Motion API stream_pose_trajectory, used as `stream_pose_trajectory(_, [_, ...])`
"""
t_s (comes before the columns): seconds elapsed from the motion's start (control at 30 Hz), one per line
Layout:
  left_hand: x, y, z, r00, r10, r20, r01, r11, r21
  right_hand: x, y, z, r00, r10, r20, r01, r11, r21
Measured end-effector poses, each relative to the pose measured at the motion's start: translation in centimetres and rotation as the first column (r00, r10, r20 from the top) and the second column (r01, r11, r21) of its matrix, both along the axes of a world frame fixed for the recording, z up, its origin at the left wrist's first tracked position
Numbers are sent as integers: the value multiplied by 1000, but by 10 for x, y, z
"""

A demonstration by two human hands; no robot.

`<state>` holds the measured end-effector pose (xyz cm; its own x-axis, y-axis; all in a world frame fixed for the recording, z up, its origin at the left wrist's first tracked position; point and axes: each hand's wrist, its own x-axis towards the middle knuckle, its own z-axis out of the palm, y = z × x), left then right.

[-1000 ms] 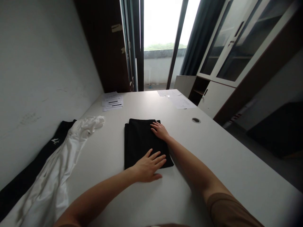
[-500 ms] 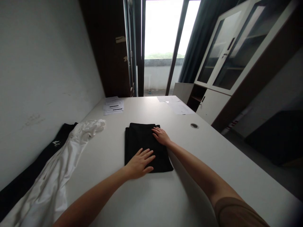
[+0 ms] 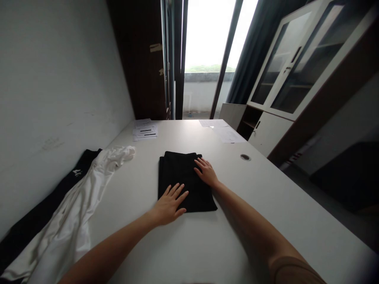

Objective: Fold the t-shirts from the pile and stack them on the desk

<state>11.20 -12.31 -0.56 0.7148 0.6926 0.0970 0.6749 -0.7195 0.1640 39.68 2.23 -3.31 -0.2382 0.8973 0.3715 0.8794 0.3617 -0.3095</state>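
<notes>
Folded black cloth [image 3: 186,177] lies flat on the worktop [image 3: 183,244], mid-width; left hand [image 3: 167,207] spread open over its near-left corner, right hand [image 3: 206,171] open with fingers slightly bent on its far-right part; neither grips anything. Risk, judged: uneven sideways pressure from the palms could skid the stack or shear its layers, since the far and left edges already sit stepped; a lift by the top layer alone might unfold it. White garment [image 3: 97,177] lies well apart, at left; snagging seems unlikely.
</notes>
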Motion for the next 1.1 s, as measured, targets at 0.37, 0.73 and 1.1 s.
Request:
stream_pose_trajectory(0.37, [0,0,5,1000,13,-7,-13,1000,-20,5,-5,-5,980,192,-49,-196,976,-96])
stream_pose_trajectory(0.73, [-25,23,3,999,21,34,-19,998,-56,10,3,-16,968,220,-122,-230,971,-68])
stream_pose_trajectory(1.1, [-62,66,-29,930,361,66,-362,932,0,11,6,-19,960,240,-143,-249,968,-42])
